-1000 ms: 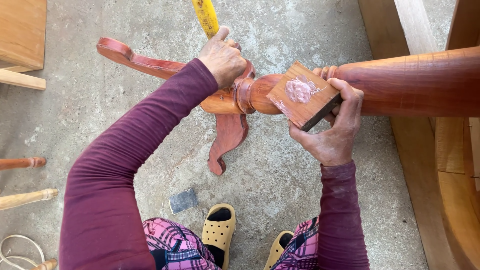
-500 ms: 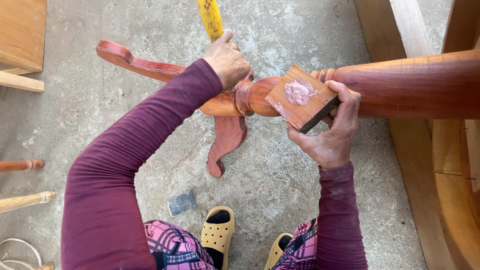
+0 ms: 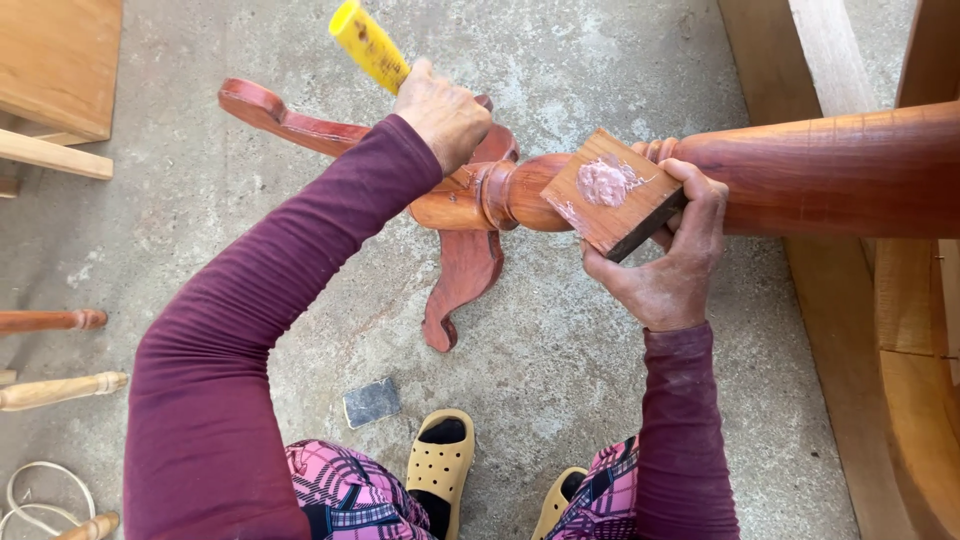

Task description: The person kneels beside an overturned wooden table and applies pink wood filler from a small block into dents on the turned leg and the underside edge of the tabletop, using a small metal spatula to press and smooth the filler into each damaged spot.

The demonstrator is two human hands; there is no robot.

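Observation:
A red-brown turned wooden pedestal point(image 3: 830, 170) lies sideways above the concrete floor, its curved feet point(image 3: 460, 280) pointing left and down. My left hand point(image 3: 445, 115) grips a yellow-handled tool point(image 3: 368, 45) and presses it against the pedestal near the feet. My right hand point(image 3: 670, 255) holds a small square wooden block point(image 3: 615, 195) with a dab of pink filler on top, tilted against the pedestal's turned collar.
A small grey metal scraper point(image 3: 371, 402) lies on the floor by my yellow sandals point(image 3: 440, 465). Light wooden furniture point(image 3: 55, 75) stands at the upper left, turned legs point(image 3: 50, 320) at the left edge, wooden parts point(image 3: 915, 350) on the right.
My left hand and the yellow-handled tool have shifted slightly along the pedestal's base; the block in my right hand has stayed about where it was.

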